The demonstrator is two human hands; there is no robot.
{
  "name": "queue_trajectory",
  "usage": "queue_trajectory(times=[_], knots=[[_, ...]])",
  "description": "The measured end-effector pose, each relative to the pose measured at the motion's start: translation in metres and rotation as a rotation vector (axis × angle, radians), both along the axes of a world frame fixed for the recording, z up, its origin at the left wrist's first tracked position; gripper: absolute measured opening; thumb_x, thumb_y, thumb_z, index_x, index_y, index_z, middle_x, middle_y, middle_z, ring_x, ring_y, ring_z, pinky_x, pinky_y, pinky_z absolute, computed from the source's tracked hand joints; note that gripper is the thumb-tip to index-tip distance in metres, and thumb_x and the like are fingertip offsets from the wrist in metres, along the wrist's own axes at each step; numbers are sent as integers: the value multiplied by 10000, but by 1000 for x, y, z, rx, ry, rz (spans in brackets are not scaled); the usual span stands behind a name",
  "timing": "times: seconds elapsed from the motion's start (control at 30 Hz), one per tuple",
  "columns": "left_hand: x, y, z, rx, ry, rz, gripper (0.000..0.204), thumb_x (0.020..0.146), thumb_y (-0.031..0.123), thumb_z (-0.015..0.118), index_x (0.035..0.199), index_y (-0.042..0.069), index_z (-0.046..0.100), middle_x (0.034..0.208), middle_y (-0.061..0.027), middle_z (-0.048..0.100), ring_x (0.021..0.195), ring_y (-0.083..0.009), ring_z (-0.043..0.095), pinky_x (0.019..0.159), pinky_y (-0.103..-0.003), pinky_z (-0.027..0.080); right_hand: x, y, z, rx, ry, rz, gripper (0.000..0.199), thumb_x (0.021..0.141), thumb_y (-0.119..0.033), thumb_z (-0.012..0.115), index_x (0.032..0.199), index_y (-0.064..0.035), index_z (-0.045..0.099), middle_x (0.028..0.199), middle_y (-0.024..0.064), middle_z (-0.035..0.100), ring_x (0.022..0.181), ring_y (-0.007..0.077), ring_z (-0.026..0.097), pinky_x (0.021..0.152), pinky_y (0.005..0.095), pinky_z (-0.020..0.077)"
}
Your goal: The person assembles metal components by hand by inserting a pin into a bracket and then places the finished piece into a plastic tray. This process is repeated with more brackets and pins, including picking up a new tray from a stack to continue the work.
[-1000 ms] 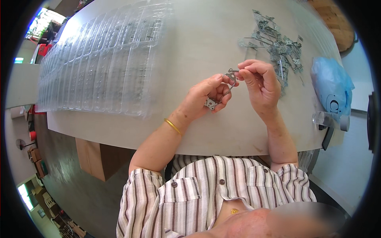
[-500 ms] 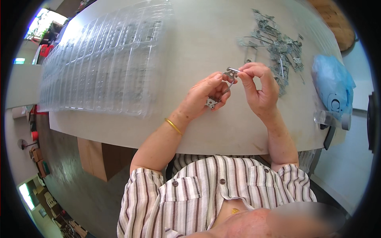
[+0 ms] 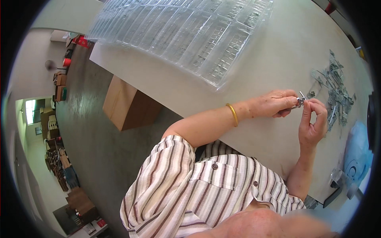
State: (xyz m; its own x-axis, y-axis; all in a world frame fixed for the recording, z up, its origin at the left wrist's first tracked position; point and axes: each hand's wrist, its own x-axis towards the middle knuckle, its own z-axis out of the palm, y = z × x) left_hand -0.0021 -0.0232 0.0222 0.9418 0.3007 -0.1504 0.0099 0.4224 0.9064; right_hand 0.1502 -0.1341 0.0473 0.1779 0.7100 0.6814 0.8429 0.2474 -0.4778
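Over the table, a small metal bracket (image 3: 300, 102) with a thin pin (image 3: 302, 95) sticking out is held between my two hands. My left hand (image 3: 274, 104), with a gold bangle on its wrist, grips the bracket from the left; its curled fingers hide much of the metal. From the right, my right hand (image 3: 312, 126) pinches at the same bracket with thumb and forefinger, the other fingers curled. A loose heap of similar metal parts (image 3: 336, 91) lies on the table just beyond and right of my hands.
Clear plastic trays (image 3: 216, 84) with long compartments and metal pieces in them are on the white table (image 3: 260, 59) at far left. A blue plastic bag (image 3: 354, 156) lies at the right edge. Below the table's left edge stands a cardboard box (image 3: 126, 105).
The whole view has swung, so the table, trays and hands sit differently in it. My hands have drawn together at the bracket, and the pin now points up beyond my fingers.
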Motion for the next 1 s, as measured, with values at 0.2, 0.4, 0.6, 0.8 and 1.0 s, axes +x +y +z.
queue_trajectory(times=[0.2,0.4,0.6,0.8,1.0], knots=[[1,-4,-2,171,8,62,387,1047,423,437,1152,82,589,751,5,515,664,-85,459,598,-268,394,0,-3,-4,-53,28,-36,106,956,-34,664,992,-31,565,900,91,657,758,152,612,676,277,501],[7,-9,-11,461,-33,193,354,1037,345,497,1201,42,578,813,-10,536,762,-112,499,694,-293,435,-8,-10,7,-358,790,-3,144,1016,-88,557,1138,-15,582,801,30,619,698,65,559,618,221,470],[-2,-6,-8,471,9,165,307,1027,250,548,1213,7,568,859,-2,554,751,-77,488,672,-253,423,1,-8,17,-558,948,139,229,1016,-133,531,1180,1,617,656,-12,573,545,48,509,497,207,410],[-2,-5,-1,528,14,67,316,1024,257,568,1199,-5,585,822,3,540,710,-65,475,636,-250,416,15,-10,22,-652,1190,170,188,976,-178,615,1025,-8,680,606,-51,532,462,11,423,430,191,317],[3,-11,-5,743,-61,113,291,999,287,591,1133,30,623,714,-90,567,629,-180,535,611,-318,462,21,-9,17,-646,1165,164,197,964,-224,661,911,-36,682,559,-72,488,451,0,391,423,183,285]])
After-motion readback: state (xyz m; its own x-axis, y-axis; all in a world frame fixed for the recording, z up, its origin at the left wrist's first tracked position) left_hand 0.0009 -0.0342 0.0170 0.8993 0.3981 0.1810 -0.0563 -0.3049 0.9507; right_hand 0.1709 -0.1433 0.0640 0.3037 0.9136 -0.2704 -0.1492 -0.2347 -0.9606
